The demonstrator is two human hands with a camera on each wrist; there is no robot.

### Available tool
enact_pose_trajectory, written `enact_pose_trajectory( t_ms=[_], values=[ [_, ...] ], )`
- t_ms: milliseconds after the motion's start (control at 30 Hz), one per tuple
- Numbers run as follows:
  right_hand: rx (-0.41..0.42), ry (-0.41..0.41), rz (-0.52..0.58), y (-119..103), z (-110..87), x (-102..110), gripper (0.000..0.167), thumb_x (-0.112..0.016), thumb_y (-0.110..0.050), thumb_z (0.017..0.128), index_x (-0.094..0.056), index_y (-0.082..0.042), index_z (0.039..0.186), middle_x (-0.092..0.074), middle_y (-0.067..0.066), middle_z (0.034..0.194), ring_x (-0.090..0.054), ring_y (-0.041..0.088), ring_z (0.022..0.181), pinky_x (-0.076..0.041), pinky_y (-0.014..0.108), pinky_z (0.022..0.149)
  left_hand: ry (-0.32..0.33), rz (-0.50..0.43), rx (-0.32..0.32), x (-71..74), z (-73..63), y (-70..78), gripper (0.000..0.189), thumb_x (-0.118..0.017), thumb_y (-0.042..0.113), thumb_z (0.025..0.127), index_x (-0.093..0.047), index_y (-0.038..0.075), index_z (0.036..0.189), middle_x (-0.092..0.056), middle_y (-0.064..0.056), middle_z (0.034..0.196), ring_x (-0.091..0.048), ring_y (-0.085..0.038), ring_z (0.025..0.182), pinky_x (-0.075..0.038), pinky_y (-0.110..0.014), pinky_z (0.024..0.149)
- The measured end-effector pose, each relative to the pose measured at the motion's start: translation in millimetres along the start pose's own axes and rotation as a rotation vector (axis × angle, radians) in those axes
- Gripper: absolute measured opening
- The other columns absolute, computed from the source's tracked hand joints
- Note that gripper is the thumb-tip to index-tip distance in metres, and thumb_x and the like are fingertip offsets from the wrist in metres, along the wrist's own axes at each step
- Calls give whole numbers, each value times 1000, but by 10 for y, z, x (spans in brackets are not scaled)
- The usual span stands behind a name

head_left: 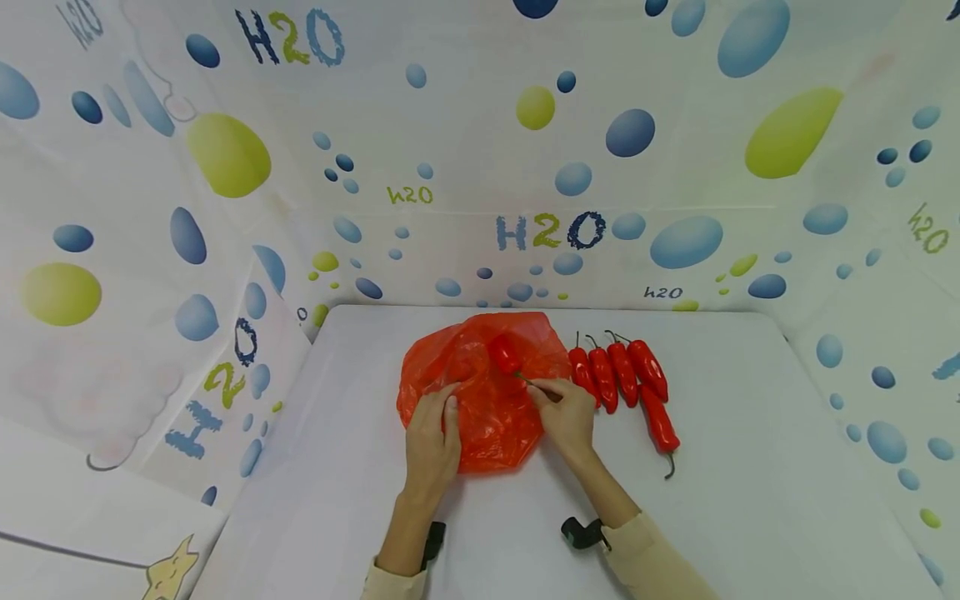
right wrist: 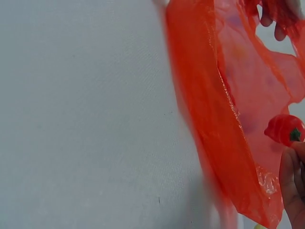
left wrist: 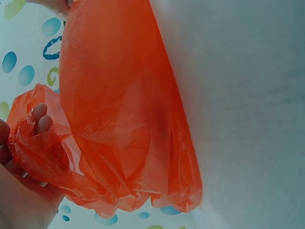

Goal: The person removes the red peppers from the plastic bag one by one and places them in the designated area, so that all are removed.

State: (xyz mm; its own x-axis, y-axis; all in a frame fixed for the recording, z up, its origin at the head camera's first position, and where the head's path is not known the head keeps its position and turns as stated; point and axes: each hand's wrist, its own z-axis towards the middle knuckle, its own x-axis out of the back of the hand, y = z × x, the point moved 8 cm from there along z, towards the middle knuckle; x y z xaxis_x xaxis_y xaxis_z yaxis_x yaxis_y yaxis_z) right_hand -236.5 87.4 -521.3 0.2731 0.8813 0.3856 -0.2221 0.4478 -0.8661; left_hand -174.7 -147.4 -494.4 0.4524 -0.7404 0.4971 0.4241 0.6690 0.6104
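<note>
A thin red plastic bag point(head_left: 491, 437) stands mouth up on the white table. My left hand point(head_left: 433, 433) grips the near left part of its rim; in the left wrist view the film bunches between thumb and fingers, with fingertips point(left wrist: 45, 124) showing past it. With thumb and fingers, my right hand point(head_left: 568, 417) pinches the green stem of a red chili pepper point(head_left: 504, 354). That pepper hangs over the bag's mouth, tip away from me. In the right wrist view the pepper point(right wrist: 284, 130) appears beside the bag's raised wall point(right wrist: 205, 105).
Right of the bag, several more red chili peppers point(head_left: 621, 367) lie in a row, stems mostly pointing away. One pepper point(head_left: 660, 425) lies nearer me, its stem toward me. Behind the white table point(head_left: 750, 467) hangs a patterned sheet point(head_left: 465, 125).
</note>
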Motion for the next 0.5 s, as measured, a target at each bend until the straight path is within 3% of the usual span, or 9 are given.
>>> enact_pose_trajectory(
  t_ms=[267,500],
  values=[
    [20,24,28,34,-63,73,13,-84,-17,90,-85,-11,102,-79,3,90,-71,18,76,-59,24,66,2,-7,-9,11,8,29,29,-57,15,108,-66,10,135,-70,-4,124,-65,-20,113,-58,-39,98],
    [-15,33,45,54,-112,147,12,-83,-18,92,-85,-13,102,-78,0,87,-71,15,75,-59,24,66,-11,-10,10,-6,5,25,30,-57,15,108,-66,10,136,-70,-5,125,-65,-20,113,-57,-40,99]
  ],
)
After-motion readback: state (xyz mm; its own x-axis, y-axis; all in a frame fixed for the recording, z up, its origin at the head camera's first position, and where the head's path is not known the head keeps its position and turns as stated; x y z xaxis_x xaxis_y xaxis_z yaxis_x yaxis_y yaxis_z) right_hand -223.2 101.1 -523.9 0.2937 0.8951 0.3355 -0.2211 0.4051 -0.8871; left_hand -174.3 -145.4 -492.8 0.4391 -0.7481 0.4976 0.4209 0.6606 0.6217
